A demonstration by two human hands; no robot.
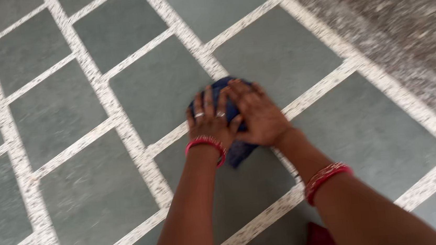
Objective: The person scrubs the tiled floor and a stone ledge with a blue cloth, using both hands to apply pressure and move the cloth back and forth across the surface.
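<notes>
A dark blue cloth (233, 150) lies bunched up on the floor (69, 109), near the middle of the frame. Both hands press down on top of it. The left hand (210, 120) lies flat on the cloth with its fingers spread apart, so its grip is not closed around anything. It has rings on two fingers. The right hand (258, 115) lies flat too, just beside the left one and touching it, with its fingers stretched out over the cloth. A bit of cloth sticks out below the hands and a bit shows above the fingertips.

Each wrist has red bangles (205, 143). The floor is made of grey-green tiles with pale speckled strips between them. In the upper right of the frame there is a rough speckled stone part (404, 22). At the bottom edge, a bit of dark red fabric (320, 240) shows.
</notes>
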